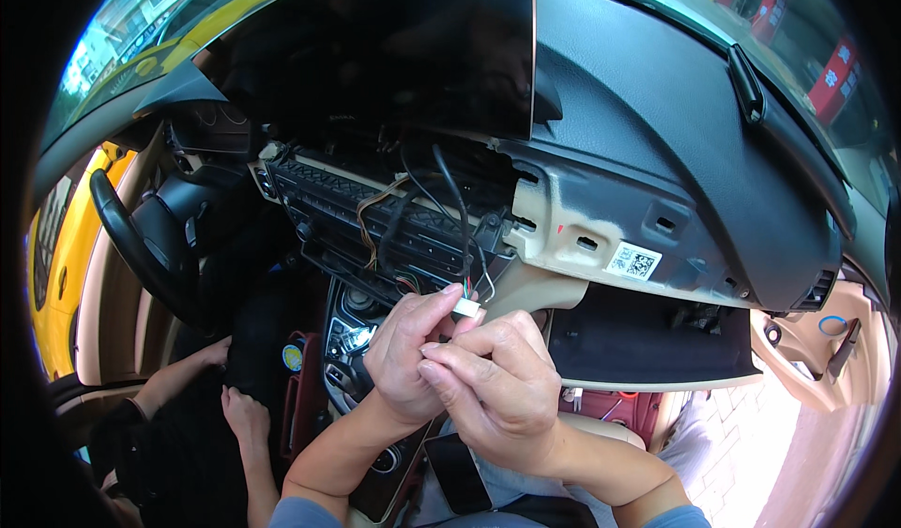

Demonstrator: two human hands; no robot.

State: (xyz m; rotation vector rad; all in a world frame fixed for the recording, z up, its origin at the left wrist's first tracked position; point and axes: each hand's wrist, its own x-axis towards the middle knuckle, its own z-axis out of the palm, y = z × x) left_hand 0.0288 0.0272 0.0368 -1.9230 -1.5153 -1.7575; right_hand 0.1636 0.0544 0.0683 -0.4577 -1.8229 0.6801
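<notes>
Both hands (pixel 460 364) pinch a white connector (pixel 466 307) below dangling wires (pixel 450 218), steering wheel (pixel 141 246) leftward.

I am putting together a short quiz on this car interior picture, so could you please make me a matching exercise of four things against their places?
Things:
1. small white connector
2. steering wheel
3. square code sticker
4. dark phone

Places:
A. on the beige dashboard frame, right of the centre opening
B. at the picture's left, next to another person's hands
C. between the fingertips of the left hand and the right hand
D. low in the picture, below the two wrists

Pairs: 1-C, 2-B, 3-A, 4-D
</notes>
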